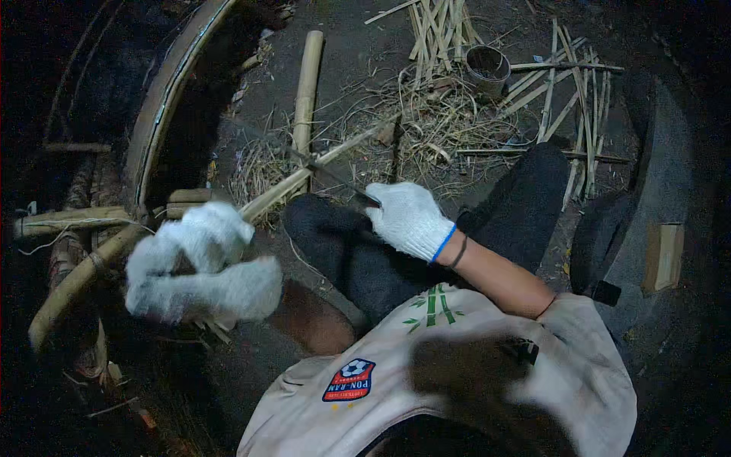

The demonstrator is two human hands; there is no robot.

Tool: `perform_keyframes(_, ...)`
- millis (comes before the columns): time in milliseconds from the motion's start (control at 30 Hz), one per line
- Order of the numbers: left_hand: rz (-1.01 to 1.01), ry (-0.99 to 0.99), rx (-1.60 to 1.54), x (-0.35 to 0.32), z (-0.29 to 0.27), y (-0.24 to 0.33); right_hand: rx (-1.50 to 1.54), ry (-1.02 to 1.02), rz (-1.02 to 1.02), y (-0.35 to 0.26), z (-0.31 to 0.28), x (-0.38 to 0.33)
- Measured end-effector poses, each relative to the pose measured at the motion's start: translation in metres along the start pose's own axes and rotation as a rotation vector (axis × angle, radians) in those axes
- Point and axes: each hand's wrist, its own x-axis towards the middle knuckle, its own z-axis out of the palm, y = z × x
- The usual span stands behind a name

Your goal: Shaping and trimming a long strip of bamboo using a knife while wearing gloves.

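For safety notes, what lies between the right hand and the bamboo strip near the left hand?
In the head view, a dark knife blade reaches from the right hand to that strip.

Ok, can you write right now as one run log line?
left hand: by strip, grip unclear | right hand: grip on knife | knife: crosses strip in view, contact unclear | pole: partly behind strip

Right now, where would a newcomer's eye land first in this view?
Probably on the blue-cuffed, white-gloved right hand, near the centre, gripping a slim, dark-bladed knife. The white-gloved left hand, blurred at left, should catch the eye too. Between them slants a long, pale bamboo strip, with a tangled heap of straw-coloured shavings beyond it, toward the top.
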Motion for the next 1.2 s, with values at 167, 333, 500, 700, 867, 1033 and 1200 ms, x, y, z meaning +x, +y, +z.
perform_keyframes(167, -0.033, -0.070, -0.104, -0.010, -0.003, -0.015, -0.084, -0.044, -0.081, -0.019, -0.017, -0.011)
perform_keyframes(333, -0.055, -0.101, 0.035, 0.006, 0.008, 0.012, -0.042, -0.031, 0.030, -0.005, -0.019, -0.002)
perform_keyframes(500, -0.118, -0.112, -0.086, 0.024, 0.016, 0.030, -0.016, -0.016, -0.077, -0.004, -0.017, -0.012)
perform_keyframes(700, -0.115, -0.169, -0.058, 0.032, 0.017, 0.032, 0.009, -0.044, -0.044, -0.011, -0.016, -0.008)
perform_keyframes(867, -0.162, -0.336, -0.118, 0.029, 0.018, 0.035, 0.097, -0.018, -0.185, -0.040, -0.037, -0.018)
perform_keyframes(1033, -0.180, -0.360, -0.164, 0.029, 0.018, 0.038, 0.011, -0.042, -0.009, 0.000, -0.017, 0.007)
perform_keyframes(1200, -0.174, -0.367, -0.149, 0.027, 0.013, 0.039, 0.067, -0.063, -0.109, -0.027, -0.027, -0.015)
